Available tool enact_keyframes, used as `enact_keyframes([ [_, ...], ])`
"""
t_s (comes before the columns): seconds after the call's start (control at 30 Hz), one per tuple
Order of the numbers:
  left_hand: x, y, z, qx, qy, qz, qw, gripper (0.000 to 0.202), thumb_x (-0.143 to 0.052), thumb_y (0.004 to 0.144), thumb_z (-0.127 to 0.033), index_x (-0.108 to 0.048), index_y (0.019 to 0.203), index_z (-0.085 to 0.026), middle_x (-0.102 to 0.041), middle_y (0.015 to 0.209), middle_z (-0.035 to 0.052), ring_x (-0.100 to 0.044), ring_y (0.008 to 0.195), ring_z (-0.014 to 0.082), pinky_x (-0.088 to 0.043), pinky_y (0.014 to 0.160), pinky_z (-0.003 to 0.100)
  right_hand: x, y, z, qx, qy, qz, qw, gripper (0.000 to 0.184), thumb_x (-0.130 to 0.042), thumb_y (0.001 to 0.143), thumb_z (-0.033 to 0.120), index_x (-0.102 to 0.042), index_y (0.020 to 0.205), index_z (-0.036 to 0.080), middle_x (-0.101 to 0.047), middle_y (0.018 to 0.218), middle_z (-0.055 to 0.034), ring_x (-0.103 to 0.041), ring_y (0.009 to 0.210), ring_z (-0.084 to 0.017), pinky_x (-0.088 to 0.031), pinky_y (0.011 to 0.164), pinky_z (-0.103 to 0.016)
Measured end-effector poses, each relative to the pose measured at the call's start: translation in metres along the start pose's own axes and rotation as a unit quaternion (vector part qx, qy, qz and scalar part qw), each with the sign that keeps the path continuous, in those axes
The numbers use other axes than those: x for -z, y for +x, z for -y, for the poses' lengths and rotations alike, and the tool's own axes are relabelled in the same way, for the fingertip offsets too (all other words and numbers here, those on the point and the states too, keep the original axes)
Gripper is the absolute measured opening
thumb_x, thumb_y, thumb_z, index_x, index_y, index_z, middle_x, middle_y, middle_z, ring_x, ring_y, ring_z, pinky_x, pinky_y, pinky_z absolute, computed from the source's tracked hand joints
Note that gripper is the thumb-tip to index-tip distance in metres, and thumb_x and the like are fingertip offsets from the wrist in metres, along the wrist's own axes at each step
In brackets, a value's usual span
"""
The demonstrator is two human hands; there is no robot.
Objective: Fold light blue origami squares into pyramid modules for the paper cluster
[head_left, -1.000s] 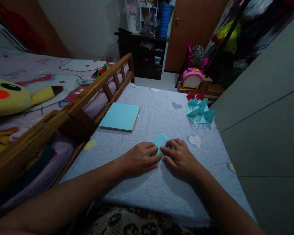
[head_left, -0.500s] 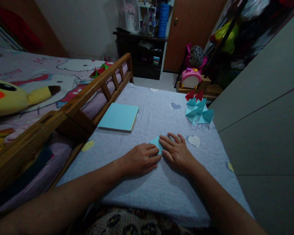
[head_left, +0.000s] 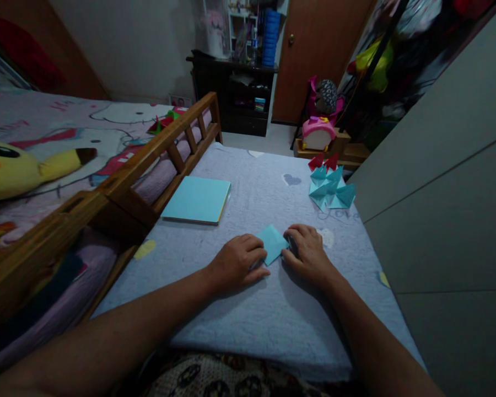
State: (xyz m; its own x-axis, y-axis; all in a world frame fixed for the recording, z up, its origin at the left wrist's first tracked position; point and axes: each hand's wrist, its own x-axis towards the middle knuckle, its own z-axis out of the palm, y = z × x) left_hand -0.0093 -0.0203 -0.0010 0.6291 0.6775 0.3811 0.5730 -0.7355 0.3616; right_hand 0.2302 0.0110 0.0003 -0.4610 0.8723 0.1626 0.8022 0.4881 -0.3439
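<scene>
A small light-blue sheet of origami paper (head_left: 271, 240), folded into a diamond shape with creases showing, lies on the bed cover before me. My left hand (head_left: 240, 262) holds its left corner down with curled fingers, thumb on the near side. At the opposite corner, the thumb and fingers of my right hand (head_left: 308, 251) close on the paper's edge; the exact grip is partly hidden. Beyond my left hand lies a square stack of blue origami paper (head_left: 198, 199). Several folded blue paper shapes (head_left: 330, 190) stand at the far right, with red folded paper (head_left: 323, 161) just behind them.
The pale blue patterned cover (head_left: 248, 320) lies under everything. A wooden bed rail (head_left: 157, 146) borders it on the left, with a yellow plush toy (head_left: 20, 171) beyond. Grey cabinet panels (head_left: 450, 220) rise on the right. A pink toy case (head_left: 318, 134) stands past the far edge.
My right hand has slid off the top of the folded paper to its right corner, and its fingers have drawn in. More of the paper shows now. My left hand stays at the left side.
</scene>
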Motion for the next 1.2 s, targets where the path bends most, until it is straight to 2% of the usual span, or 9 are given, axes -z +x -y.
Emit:
enact_keyframes([
  [0.17,-0.004,0.001,-0.001,0.036,0.022,-0.015,0.999,0.031,-0.065,0.090,-0.048,-0.062,0.097,-0.017,-0.064,0.100,0.0105,-0.058,0.093,0.0259,-0.051,0.080,0.041,-0.002,-0.001,0.012,-0.027,0.019,-0.009,0.999,0.013,-0.058,0.087,0.033,-0.060,0.091,0.021,-0.062,0.107,-0.0113,-0.050,0.102,-0.029,-0.038,0.086,-0.043],
  [0.47,-0.006,0.004,-0.003,0.077,0.031,0.004,0.997,0.044,-0.070,0.083,-0.057,-0.055,0.095,-0.018,-0.063,0.098,0.0100,-0.057,0.092,0.0276,-0.050,0.080,0.042,0.008,0.000,0.018,-0.048,0.180,0.020,0.982,0.005,-0.054,0.082,0.025,-0.054,0.086,0.022,-0.060,0.084,-0.0052,-0.054,0.084,-0.024,-0.043,0.078,-0.039],
  [0.57,-0.007,0.004,-0.004,0.083,0.034,-0.009,0.996,0.037,-0.068,0.085,-0.051,-0.054,0.093,-0.019,-0.062,0.094,0.0088,-0.056,0.089,0.0266,-0.050,0.076,0.041,0.010,-0.001,0.021,-0.052,0.302,0.031,0.951,0.017,-0.054,0.080,0.024,-0.053,0.097,0.022,-0.062,0.086,-0.0035,-0.059,0.081,-0.021,-0.048,0.074,-0.036],
  [0.67,-0.006,0.003,-0.004,0.093,0.043,-0.027,0.994,0.020,-0.063,0.086,-0.036,-0.054,0.089,-0.019,-0.061,0.088,0.0077,-0.055,0.084,0.0252,-0.048,0.072,0.039,0.008,-0.003,0.023,-0.030,0.388,0.032,0.920,0.041,-0.053,0.079,0.021,-0.048,0.119,0.022,-0.066,0.101,-0.0060,-0.065,0.093,-0.022,-0.051,0.084,-0.038],
  [0.83,0.007,0.005,-0.003,0.144,-0.036,-0.098,0.984,0.008,-0.052,0.086,-0.020,-0.056,0.079,-0.018,-0.056,0.075,0.0033,-0.052,0.073,0.0191,-0.044,0.067,0.034,0.007,-0.006,0.020,0.018,0.373,-0.012,0.928,0.061,-0.053,0.080,0.018,-0.039,0.139,0.025,-0.067,0.120,-0.0096,-0.062,0.111,-0.025,-0.046,0.098,-0.045],
  [0.9,0.012,0.007,-0.002,0.211,-0.148,-0.119,0.959,0.010,-0.053,0.088,-0.022,-0.056,0.079,-0.018,-0.055,0.074,0.0008,-0.052,0.069,0.0159,-0.043,0.065,0.030,0.008,-0.006,0.020,0.045,0.332,-0.065,0.940,0.060,-0.053,0.080,0.016,-0.042,0.138,0.026,-0.065,0.123,-0.0101,-0.060,0.114,-0.026,-0.046,0.098,-0.047],
  [0.97,0.014,0.010,-0.002,0.276,-0.309,-0.137,0.900,0.008,-0.056,0.090,-0.027,-0.056,0.092,-0.019,-0.055,0.075,-0.0020,-0.055,0.066,0.0130,-0.045,0.062,0.027,0.009,-0.007,0.022,0.091,0.271,-0.112,0.952,0.059,-0.054,0.078,0.014,-0.047,0.135,0.025,-0.062,0.126,-0.0112,-0.056,0.118,-0.028,-0.045,0.100,-0.049],
  [1.1,0.009,0.014,-0.005,0.341,-0.518,-0.144,0.771,0.055,-0.065,0.085,-0.032,-0.033,0.130,-0.027,-0.055,0.081,-0.0066,-0.062,0.061,0.0114,-0.051,0.060,0.025,0.010,-0.006,0.027,0.141,0.152,-0.122,0.971,0.057,-0.056,0.079,0.015,-0.051,0.135,0.022,-0.057,0.134,-0.0133,-0.050,0.123,-0.032,-0.039,0.106,-0.053],
  [1.2,0.005,0.014,-0.006,0.354,-0.537,-0.100,0.759,0.065,-0.065,0.084,-0.032,-0.026,0.136,-0.028,-0.057,0.090,-0.0038,-0.068,0.066,0.0142,-0.053,0.059,0.026,0.006,-0.005,0.028,0.123,0.088,-0.064,0.986,0.045,-0.058,0.085,0.022,-0.057,0.130,0.021,-0.057,0.138,-0.0131,-0.047,0.126,-0.034,-0.036,0.107,-0.054],
])
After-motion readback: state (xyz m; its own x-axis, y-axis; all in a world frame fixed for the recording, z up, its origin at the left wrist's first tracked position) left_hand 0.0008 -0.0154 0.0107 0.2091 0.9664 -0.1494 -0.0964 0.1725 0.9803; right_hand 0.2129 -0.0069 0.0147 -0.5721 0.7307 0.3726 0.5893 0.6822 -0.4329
